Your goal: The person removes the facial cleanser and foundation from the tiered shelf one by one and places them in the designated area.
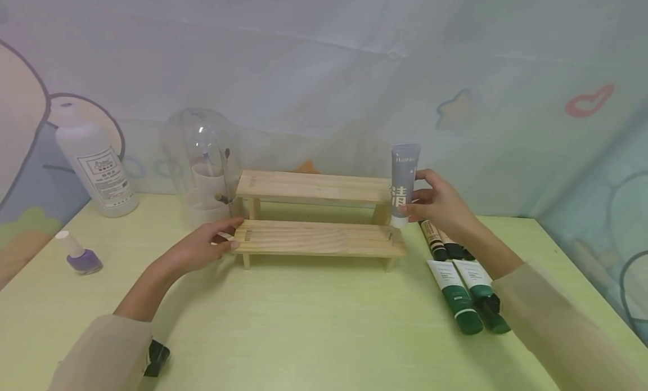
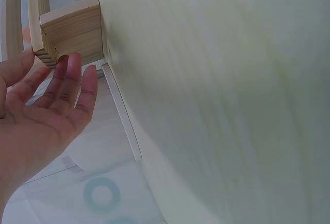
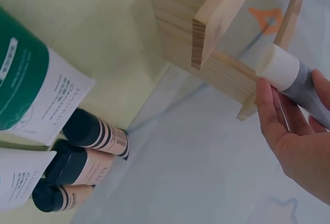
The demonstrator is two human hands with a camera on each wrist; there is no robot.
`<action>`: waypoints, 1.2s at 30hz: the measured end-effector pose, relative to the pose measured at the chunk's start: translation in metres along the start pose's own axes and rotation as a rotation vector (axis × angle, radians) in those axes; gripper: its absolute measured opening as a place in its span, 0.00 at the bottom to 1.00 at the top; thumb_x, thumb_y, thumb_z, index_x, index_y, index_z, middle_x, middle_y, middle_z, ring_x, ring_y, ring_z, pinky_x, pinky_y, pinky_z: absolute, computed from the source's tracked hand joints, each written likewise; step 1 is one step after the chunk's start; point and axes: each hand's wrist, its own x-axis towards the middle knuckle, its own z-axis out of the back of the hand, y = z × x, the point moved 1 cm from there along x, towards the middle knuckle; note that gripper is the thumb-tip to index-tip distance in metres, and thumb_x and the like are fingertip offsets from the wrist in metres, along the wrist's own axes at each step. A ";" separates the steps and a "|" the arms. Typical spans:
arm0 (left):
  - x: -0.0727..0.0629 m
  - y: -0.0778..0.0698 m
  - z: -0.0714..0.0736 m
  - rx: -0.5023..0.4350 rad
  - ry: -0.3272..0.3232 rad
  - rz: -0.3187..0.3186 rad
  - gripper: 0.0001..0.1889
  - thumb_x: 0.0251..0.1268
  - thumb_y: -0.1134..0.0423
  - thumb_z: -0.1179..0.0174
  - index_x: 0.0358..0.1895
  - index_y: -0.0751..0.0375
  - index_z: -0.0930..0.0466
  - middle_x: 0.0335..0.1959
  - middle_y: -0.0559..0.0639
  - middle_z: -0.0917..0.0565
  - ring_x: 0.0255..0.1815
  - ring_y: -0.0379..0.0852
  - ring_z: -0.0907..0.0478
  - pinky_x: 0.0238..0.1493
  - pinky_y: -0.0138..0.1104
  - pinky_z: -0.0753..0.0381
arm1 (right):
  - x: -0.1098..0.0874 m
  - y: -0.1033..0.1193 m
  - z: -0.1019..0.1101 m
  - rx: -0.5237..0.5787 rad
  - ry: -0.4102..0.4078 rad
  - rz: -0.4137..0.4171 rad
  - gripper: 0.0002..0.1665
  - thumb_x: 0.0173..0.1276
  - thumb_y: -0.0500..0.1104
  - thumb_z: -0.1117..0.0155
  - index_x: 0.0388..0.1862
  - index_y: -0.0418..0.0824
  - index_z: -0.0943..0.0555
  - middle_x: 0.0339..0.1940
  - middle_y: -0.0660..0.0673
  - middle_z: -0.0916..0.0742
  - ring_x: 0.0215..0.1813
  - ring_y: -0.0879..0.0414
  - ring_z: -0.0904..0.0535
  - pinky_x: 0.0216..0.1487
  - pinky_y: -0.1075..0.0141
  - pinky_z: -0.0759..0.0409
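A two-tier wooden shelf point(image 1: 319, 237) stands in the middle of the table. My left hand point(image 1: 194, 247) grips the left end of its lower tier; in the left wrist view the thumb and fingertips point(image 2: 75, 62) meet the board's end. A grey squeeze tube point(image 1: 403, 180) with pale lettering is pinched upright in my right hand point(image 1: 442, 205), its white cap point(image 3: 277, 67) pointing down. The tube overlaps the right end of the upper tier in the head view. Seen from the right wrist, the fingers lie along the tube's cap end.
Green-and-white tubes point(image 1: 459, 301) lie on the right, with several beige, dark-capped tubes point(image 3: 105, 134) behind them. A clear dome point(image 1: 199, 132) covers white cups at the back left. Further left are a white bottle point(image 1: 98, 166) and purple nail polish point(image 1: 83, 260).
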 end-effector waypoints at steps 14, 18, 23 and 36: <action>0.001 0.000 0.000 0.010 0.001 0.002 0.27 0.68 0.69 0.52 0.66 0.76 0.47 0.56 0.73 0.35 0.53 0.64 0.31 0.43 0.43 0.24 | -0.023 -0.018 0.022 -0.062 0.099 -0.145 0.37 0.59 0.37 0.35 0.62 0.38 0.43 0.45 0.30 0.22 0.38 0.46 0.21 0.40 0.56 0.21; 0.001 0.001 0.000 0.010 0.009 0.013 0.27 0.68 0.69 0.52 0.67 0.75 0.48 0.56 0.73 0.34 0.53 0.64 0.31 0.43 0.44 0.24 | -0.030 -0.025 0.031 -0.081 0.121 -0.193 0.38 0.59 0.38 0.34 0.62 0.38 0.44 0.46 0.30 0.23 0.39 0.47 0.21 0.40 0.57 0.20; 0.001 0.002 0.000 0.006 0.012 0.014 0.27 0.69 0.69 0.52 0.67 0.75 0.48 0.56 0.73 0.34 0.53 0.64 0.31 0.43 0.44 0.24 | -0.039 -0.031 0.042 -0.087 0.137 -0.235 0.39 0.57 0.40 0.33 0.61 0.36 0.44 0.47 0.30 0.24 0.39 0.48 0.22 0.39 0.58 0.20; 0.000 0.002 0.000 0.002 -0.003 0.002 0.27 0.68 0.69 0.52 0.66 0.76 0.47 0.57 0.73 0.34 0.52 0.62 0.30 0.42 0.43 0.24 | -0.062 -0.064 0.070 -0.088 0.183 -0.267 0.36 0.59 0.40 0.34 0.58 0.34 0.43 0.41 0.36 0.21 0.39 0.46 0.23 0.37 0.55 0.20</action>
